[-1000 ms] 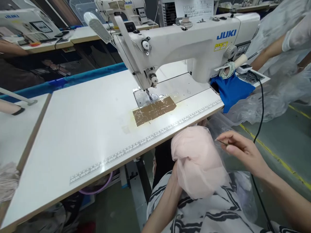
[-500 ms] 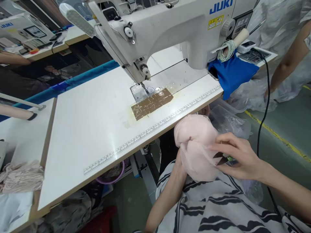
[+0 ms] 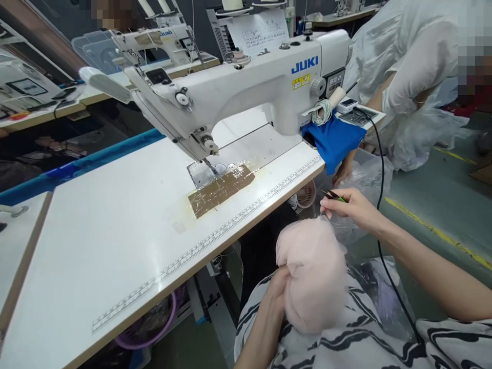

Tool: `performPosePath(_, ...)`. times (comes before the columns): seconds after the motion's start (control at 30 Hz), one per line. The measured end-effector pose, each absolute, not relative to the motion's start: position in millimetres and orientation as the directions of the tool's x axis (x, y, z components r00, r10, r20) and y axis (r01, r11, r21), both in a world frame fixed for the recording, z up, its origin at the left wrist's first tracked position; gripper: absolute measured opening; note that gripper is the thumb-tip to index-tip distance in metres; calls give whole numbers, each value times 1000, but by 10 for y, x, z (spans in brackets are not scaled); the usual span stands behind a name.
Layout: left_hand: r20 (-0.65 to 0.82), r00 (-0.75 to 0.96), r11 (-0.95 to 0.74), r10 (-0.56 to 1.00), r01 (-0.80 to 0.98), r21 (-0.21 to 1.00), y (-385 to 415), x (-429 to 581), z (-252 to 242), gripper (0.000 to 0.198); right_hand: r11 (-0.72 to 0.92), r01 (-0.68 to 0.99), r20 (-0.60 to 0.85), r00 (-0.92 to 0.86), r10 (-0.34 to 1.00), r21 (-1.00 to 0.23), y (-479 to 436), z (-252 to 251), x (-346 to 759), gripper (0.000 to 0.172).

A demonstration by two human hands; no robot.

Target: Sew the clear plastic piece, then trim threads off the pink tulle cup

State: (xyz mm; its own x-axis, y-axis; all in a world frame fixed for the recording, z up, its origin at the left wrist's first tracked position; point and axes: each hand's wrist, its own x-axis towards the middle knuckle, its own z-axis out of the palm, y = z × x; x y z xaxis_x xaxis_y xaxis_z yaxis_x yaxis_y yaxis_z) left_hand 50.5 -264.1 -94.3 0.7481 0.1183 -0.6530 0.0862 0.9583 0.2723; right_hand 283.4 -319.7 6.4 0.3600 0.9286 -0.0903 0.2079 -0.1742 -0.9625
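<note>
A puffy pale pink sheer fabric piece (image 3: 313, 271) is bunched above my lap, off the table's front edge. My left hand (image 3: 280, 287) grips it from the left, its fingers partly hidden behind the fabric. At the upper right of the fabric, my right hand (image 3: 344, 205) holds small dark thread snips (image 3: 333, 196) with a bit of green on them. Its thumb and a fingertip pinch at the top of the pink fabric, which is drawn up to a point there.
A white JUKI sewing machine (image 3: 246, 82) stands on the white table (image 3: 115, 215). Blue cloth (image 3: 336, 141) hangs over the table's right corner. A black cable (image 3: 380, 195) hangs at the right. Another person (image 3: 418, 56) bends over plastic bags behind it.
My right hand with the snips has moved up and away from the middle of the fabric to its top edge. The fabric has turned and hangs lower. The view has shifted too.
</note>
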Motion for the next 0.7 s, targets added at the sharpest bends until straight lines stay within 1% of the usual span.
performPosePath(0.07,-667,742,968,64,116,222,-2651,499,-957,52,-162,211,-61,419,906,-964,-3281,48,2854,38)
performPosePath(0.13,-673,738,973,47,119,198,-2656,502,-964,53,-114,274,28,463,886,-955,-3396,70,2844,36)
performPosePath(0.2,-678,733,974,51,113,196,-2655,505,-971,51,-69,348,98,442,892,-935,-3515,117,2812,37)
performPosePath(0.23,-683,728,974,55,111,196,-2653,504,-976,48,-70,380,100,410,906,-922,-3567,144,2790,37)
performPosePath(0.33,-699,711,974,72,102,204,-2645,498,-993,38,-144,460,5,306,952,-876,-3656,214,2722,32)
performPosePath(0.4,-706,703,971,88,99,219,-2641,496,-1002,35,-169,492,-33,273,961,-854,-3653,243,2692,32)
performPosePath(0.53,-690,720,968,77,111,224,-2637,509,-981,41,-131,510,3,254,967,-850,-3576,268,2678,33)
performPosePath(0.7,-635,771,967,35,135,216,-2639,520,-903,49,-95,515,36,238,971,-852,-3507,266,2673,31)
